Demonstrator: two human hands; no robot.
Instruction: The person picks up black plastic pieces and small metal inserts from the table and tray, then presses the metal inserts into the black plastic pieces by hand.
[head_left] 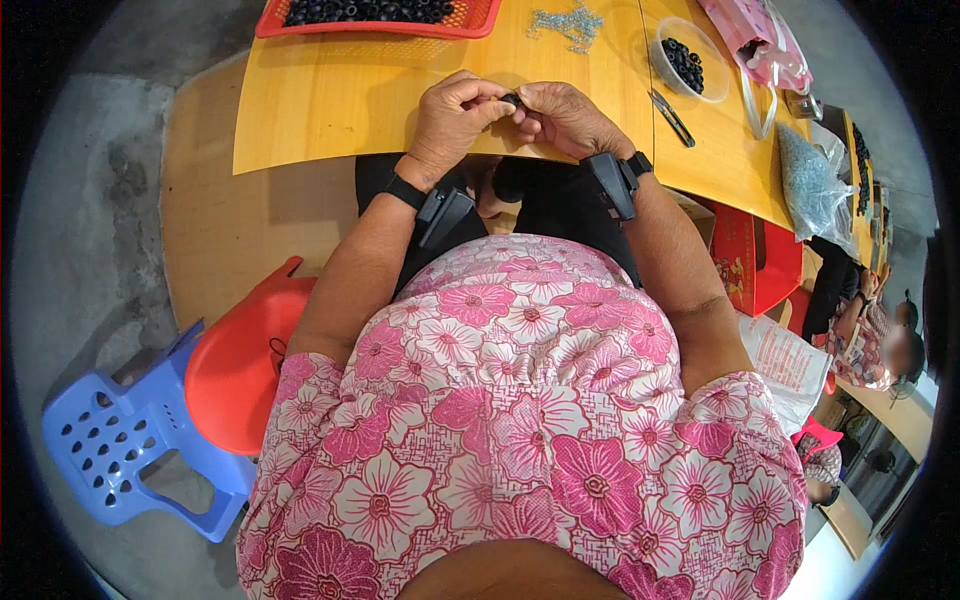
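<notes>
- while your left hand (455,110) and right hand (565,118) met at the near edge of the yellow table (330,110), both were closed around one small black part (511,100), pinched between the fingertips.
- you did well to keep that part low over the board, so a slip would have landed on wood; i judged a firmer thumb grip was safer.
- whether the piece was already joined, i could not tell; your fingers hid most of it.
- spare black pieces sat in the clear bowl (712,80) and the red tray (375,25), with metal bits (568,24) between and small pliers (672,118) just beside your right hand.
</notes>
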